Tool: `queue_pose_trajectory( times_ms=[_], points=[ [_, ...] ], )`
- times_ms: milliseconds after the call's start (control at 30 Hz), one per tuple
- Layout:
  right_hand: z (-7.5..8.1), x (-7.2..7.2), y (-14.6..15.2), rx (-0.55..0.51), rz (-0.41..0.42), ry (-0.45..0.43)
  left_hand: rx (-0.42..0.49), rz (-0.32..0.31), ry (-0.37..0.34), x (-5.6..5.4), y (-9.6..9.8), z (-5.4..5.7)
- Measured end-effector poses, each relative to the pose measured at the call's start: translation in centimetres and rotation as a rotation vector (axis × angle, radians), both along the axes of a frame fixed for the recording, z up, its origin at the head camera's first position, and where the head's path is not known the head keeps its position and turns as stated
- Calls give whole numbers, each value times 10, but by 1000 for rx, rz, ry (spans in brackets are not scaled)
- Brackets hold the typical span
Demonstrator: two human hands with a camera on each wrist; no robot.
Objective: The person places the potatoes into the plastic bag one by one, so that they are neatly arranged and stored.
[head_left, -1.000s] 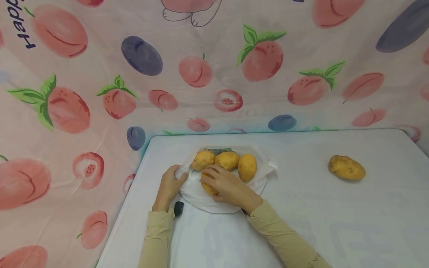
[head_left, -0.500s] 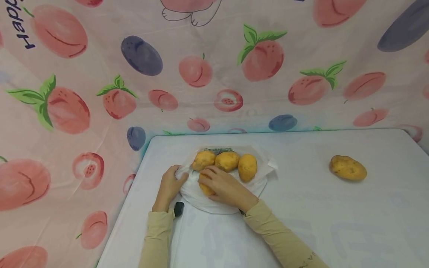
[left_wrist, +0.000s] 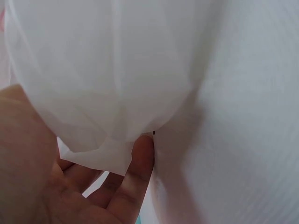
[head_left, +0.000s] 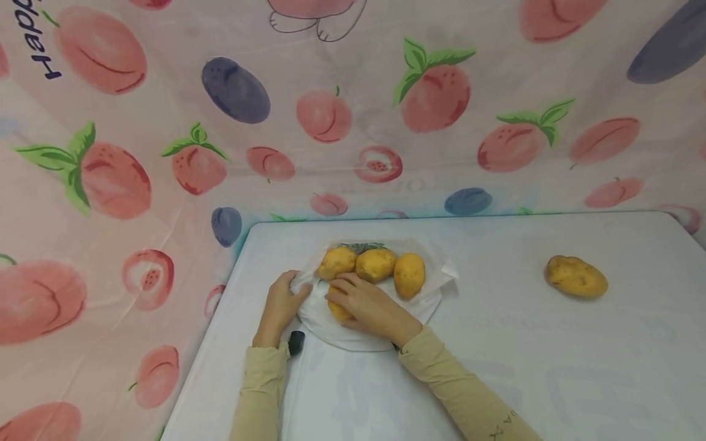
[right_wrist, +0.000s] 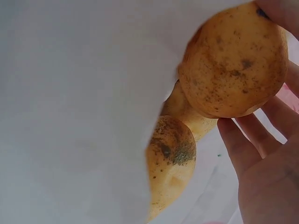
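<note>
On the table, a white plastic bag (head_left: 353,338) lies spread out with several yellow potatoes on it. My right hand (head_left: 374,307) grips one potato (head_left: 337,312) near the bag's left part; the right wrist view shows the thumb and fingers around this brown-speckled potato (right_wrist: 233,60). Behind the hand, a left potato (head_left: 336,262), a middle potato (head_left: 376,264) and a right potato (head_left: 409,275) sit along the bag's far side. My left hand (head_left: 280,306) holds the bag's left edge, its fingers partly behind the film (left_wrist: 107,93) in the left wrist view.
A single potato (head_left: 576,277) lies apart on the white table (head_left: 496,343), to the right. A small black object (head_left: 296,343) shows beside the left wrist. Fruit-printed cloth (head_left: 331,73) hangs behind the table and along its left side.
My right hand has shifted slightly left with the potato over the past second, then held nearly still. The left hand stays at the bag's edge.
</note>
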State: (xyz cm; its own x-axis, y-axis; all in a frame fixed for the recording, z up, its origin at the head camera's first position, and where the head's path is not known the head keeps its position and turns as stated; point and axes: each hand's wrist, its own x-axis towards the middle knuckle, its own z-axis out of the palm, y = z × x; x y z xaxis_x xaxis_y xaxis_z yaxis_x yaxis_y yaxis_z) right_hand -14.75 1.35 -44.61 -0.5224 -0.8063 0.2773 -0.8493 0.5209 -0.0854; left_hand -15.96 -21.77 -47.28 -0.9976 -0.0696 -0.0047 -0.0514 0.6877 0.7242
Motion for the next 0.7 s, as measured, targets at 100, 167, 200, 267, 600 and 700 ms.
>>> queue_pose_trajectory(
  times_ms=[100,167,200,267,600,700],
  points=[
    [0,1,0,-1,-7,4,-6,1,-5,0,1,0],
    [2,2,0,0,-11,6,-12,2,-5,0,1,-1],
    [3,3,1,-2,-13,6,-15,4,-5,0,1,-1],
    [5,5,2,-8,-15,2,-14,7,-7,0,1,0],
    [16,11,16,-75,-32,2,-9,2,-4,1,2,1],
    [18,12,21,-65,-37,3,-6,7,-14,2,1,1]
  ],
)
